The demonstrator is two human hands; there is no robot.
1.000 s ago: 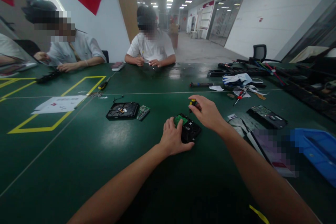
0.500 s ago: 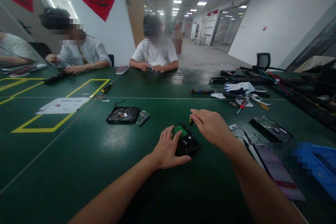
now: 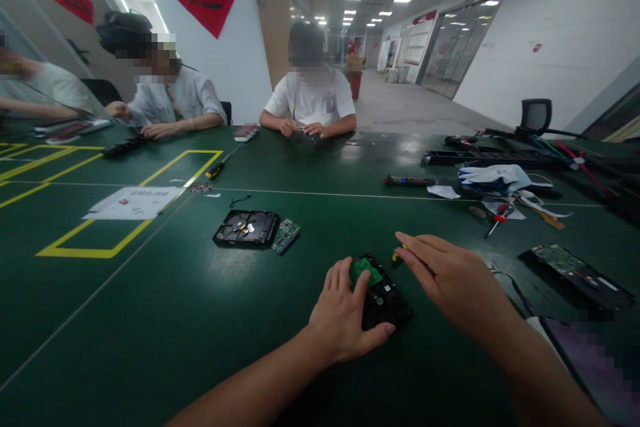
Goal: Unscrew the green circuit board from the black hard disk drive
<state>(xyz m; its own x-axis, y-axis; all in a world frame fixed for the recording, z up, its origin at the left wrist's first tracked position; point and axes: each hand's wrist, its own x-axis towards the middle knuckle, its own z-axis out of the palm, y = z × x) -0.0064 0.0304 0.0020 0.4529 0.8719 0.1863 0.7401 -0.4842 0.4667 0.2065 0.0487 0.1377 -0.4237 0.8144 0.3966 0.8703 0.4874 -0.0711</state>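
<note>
Green table; hands on drive, screwdriver

Looks like an electronics disassembly workshop, laid out around one long green desk marked with yellow tape outlines. Strewn across the middle of the desk with an opened hard drive, a loose circuit board and a screwdriver, and toward its right end with power strips, cables and another drive lying board-up. Staffed along the far edge of the desk by people in white shirts bent over small parts, and backed by a strip-lit corridor with glass doors.
</note>
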